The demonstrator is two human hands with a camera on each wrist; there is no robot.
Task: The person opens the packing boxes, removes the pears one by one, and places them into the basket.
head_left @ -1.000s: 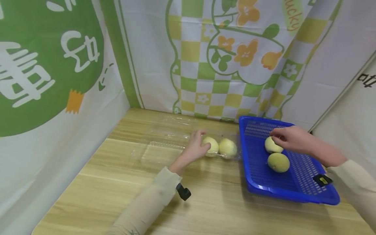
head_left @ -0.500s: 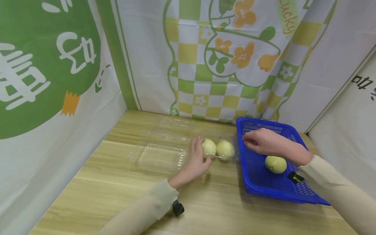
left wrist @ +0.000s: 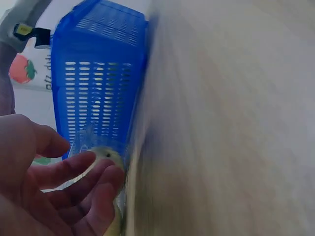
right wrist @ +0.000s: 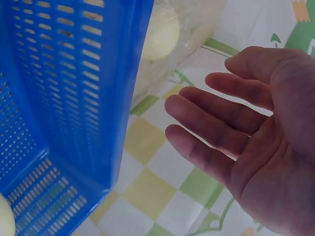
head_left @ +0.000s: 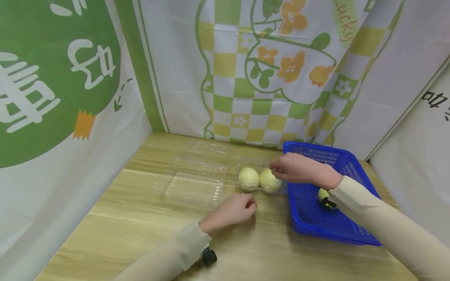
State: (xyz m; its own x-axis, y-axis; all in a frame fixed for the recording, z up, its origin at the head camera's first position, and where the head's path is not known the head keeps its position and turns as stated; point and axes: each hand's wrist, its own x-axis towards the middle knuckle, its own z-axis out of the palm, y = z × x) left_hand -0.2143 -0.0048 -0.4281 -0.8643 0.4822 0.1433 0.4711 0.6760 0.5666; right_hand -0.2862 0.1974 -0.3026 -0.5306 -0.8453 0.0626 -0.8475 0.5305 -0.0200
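Observation:
Two pale yellow-green pears sit side by side in a clear plastic container: the left pear (head_left: 248, 178) and the right pear (head_left: 268, 182). Just over the right pear hovers my right hand (head_left: 299, 168); the right wrist view shows its fingers loosely bent, with nothing in them. My left hand (head_left: 233, 210) is near the tabletop in front of the container, its fingers loosely curled and holding nothing. A blue plastic basket (head_left: 299, 224) stands to the right. One pear (head_left: 322, 195) in it shows partly past the right wrist; my right arm hides much of the basket.
The container's clear, open lid or tray (head_left: 193, 189) lies left of the pears on the wooden table (head_left: 105, 234). A printed curtain (head_left: 246, 97) hangs behind, and a white cloth wall (head_left: 116, 156) flanks the left side.
My right hand has moved left from over the basket to over the right pear. My left hand has let go of the left pear and container and drawn back toward the front.

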